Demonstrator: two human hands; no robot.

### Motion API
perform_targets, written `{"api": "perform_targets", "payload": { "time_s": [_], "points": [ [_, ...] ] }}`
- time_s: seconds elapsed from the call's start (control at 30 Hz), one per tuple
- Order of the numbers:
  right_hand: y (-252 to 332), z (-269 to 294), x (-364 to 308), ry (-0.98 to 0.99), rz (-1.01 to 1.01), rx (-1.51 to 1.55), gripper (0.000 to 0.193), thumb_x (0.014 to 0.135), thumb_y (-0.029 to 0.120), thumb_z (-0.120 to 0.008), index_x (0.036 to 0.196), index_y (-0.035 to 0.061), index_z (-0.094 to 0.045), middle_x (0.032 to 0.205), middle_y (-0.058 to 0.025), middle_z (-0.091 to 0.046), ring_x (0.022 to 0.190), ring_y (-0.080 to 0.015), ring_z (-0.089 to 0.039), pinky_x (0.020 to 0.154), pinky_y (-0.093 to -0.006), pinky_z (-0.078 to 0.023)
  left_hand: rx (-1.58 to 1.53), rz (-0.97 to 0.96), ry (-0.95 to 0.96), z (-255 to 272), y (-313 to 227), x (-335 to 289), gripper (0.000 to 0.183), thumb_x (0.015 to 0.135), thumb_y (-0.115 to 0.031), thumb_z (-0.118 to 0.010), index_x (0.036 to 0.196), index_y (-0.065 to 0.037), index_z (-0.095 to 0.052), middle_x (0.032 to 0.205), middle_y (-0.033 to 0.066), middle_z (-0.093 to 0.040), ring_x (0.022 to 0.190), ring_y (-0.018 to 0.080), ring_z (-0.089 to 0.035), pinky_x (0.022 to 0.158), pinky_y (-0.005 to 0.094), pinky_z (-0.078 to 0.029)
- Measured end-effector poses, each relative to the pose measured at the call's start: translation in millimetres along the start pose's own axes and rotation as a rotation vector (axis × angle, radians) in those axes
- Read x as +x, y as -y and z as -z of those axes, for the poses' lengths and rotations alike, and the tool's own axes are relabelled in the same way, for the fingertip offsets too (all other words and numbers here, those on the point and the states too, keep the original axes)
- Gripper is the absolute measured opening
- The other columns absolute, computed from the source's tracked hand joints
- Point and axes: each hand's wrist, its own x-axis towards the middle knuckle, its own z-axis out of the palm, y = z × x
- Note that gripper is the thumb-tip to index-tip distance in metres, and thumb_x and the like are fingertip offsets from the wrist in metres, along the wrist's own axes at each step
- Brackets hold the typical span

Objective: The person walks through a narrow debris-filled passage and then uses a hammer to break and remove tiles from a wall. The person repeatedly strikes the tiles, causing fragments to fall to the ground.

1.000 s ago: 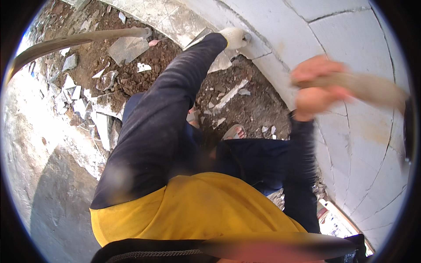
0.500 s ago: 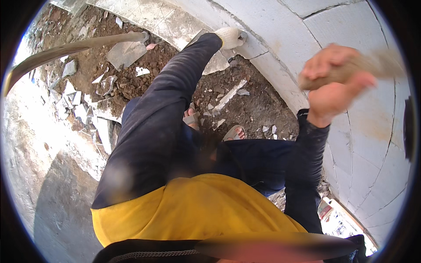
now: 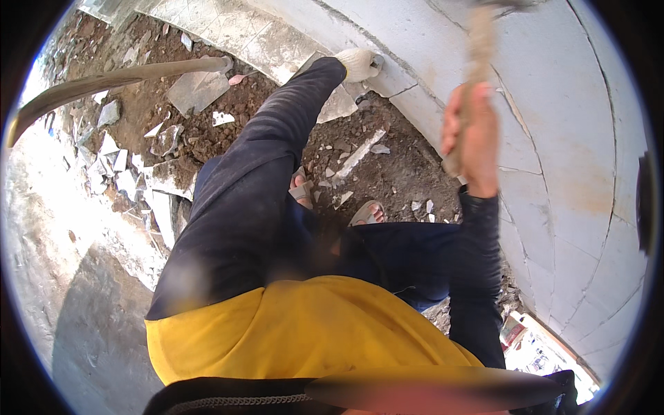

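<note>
My right hand [image 3: 477, 142] is wrapped bare around the wooden handle of a hammer [image 3: 478, 52]. The hammer is raised in front of the white wall [image 3: 553, 138], and its dark head is blurred and partly cut off at the top edge. Low on that wall, my left hand [image 3: 358, 63], in a cream knitted glove, is closed around a short grey metal tool [image 3: 377, 64] that looks like a chisel. Only the end of this tool shows; the glove hides the rest.
Broken white tile pieces [image 3: 126, 181] lie on dug-up brown soil [image 3: 142, 45] at the left. A long curved wooden handle [image 3: 104, 81] reaches over it to a flat metal blade [image 3: 197, 90]. Dirty paving [image 3: 228, 24] borders the wall. My sandalled feet [image 3: 368, 213] stand on rubble.
My right hand has swung the hammer from pointing right to upright, moving left and slightly down. My left hand stays at the wall's base with its grip unchanged.
</note>
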Motion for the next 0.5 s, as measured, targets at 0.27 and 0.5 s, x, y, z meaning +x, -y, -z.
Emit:
{"api": "perform_targets", "payload": {
  "time_s": [0.27, 0.5],
  "points": [
    [-34, -19, 30, -0.224, 0.570, 0.265, 0.067, 0.100, 0.074, -0.045, 0.089, 0.0093, -0.057, 0.067, -0.0031, -0.053, 0.050, -0.0158, -0.051, 0.045, -0.0311, -0.042, 0.110, -0.029, -0.003, -8, 13, 9, 0.043, 0.095, -0.038, -0.062, 0.120, -0.006, -0.074, 0.105, 0.0247, -0.076, 0.098, 0.0415, -0.074, 0.086, 0.0478, -0.057],
    [-81, -32, 5, 0.159, -0.417, -0.079, 0.056, 0.111, 0.057, -0.043, 0.085, 0.0091, -0.057, 0.061, 0.0046, -0.046, 0.047, -0.0081, -0.042, 0.044, -0.0279, -0.039, 0.065, -0.030, 0.038, -9, 12, 4, 0.043, 0.093, -0.036, -0.059, 0.121, -0.007, -0.073, 0.105, 0.0245, -0.075, 0.096, 0.0407, -0.074, 0.087, 0.0482, -0.056]
  ]
}}
